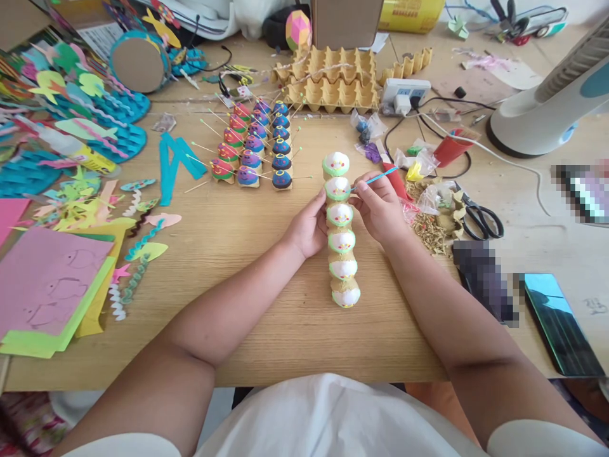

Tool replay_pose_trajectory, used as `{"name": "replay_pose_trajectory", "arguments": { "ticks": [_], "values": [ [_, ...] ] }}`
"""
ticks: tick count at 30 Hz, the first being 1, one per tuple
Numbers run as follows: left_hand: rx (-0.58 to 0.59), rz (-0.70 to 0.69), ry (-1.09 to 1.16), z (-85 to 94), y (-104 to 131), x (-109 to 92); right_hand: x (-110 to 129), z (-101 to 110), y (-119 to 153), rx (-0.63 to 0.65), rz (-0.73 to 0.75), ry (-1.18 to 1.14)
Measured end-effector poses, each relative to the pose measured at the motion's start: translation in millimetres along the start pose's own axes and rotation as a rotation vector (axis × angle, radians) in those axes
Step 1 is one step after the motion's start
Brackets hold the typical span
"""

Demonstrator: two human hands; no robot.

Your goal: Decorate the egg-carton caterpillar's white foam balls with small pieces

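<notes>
A strip of egg-carton cups (341,241) runs lengthwise in front of me. White clay with pale green rims and small coloured dots covers its domes. My left hand (310,227) grips the strip's left edge near the second and third cups, thumb on top. In my right hand (379,206) a thin blue stick (379,176) is pinched, its tip at the second cup's right side. Some right fingers sit close beside the strip; whether they touch it I cannot tell. Beyond stand finished-looking rows of red, purple and blue clay-covered cups (254,143) with pins stuck in some.
Bare egg cartons (333,76) and a white power strip (404,92) lie at the back. Scissors (480,216), clay bags (432,197), a phone (561,324) and a white fan base (528,127) are right. Coloured paper (57,279) and paper fish (90,130) spread left.
</notes>
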State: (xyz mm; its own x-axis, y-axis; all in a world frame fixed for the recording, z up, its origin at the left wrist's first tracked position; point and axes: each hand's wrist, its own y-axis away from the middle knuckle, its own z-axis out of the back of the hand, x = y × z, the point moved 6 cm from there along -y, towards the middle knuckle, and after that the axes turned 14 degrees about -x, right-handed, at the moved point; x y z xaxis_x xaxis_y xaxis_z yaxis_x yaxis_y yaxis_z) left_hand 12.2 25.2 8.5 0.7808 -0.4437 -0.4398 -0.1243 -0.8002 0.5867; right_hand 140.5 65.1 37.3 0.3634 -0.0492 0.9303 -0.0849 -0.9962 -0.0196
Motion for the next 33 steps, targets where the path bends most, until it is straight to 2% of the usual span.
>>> {"name": "replay_pose_trajectory", "arguments": {
  "ticks": [5, 10, 15, 23, 33],
  "values": [
    [0.003, 0.059, 0.014, 4.0, -5.5, 2.9, -0.8, 0.2, 0.1, 0.021, 0.006, -0.003],
    [0.000, -0.028, -0.041, 2.4, -3.0, -0.7, -1.1, 0.0, -0.1, 0.005, -0.002, -0.002],
    [-0.001, -0.041, -0.047, 0.3, 0.5, -0.9, 0.5, -1.7, 1.2, 0.002, 0.010, -0.017],
    [0.017, 0.037, -0.008, 1.5, -2.0, 1.6, -1.6, -1.2, 0.7, -0.004, 0.013, 0.006],
    [0.008, 0.069, 0.026, 3.7, -5.1, 3.8, -4.6, -0.4, -3.9, 0.024, 0.029, -0.043]
  ]
}}
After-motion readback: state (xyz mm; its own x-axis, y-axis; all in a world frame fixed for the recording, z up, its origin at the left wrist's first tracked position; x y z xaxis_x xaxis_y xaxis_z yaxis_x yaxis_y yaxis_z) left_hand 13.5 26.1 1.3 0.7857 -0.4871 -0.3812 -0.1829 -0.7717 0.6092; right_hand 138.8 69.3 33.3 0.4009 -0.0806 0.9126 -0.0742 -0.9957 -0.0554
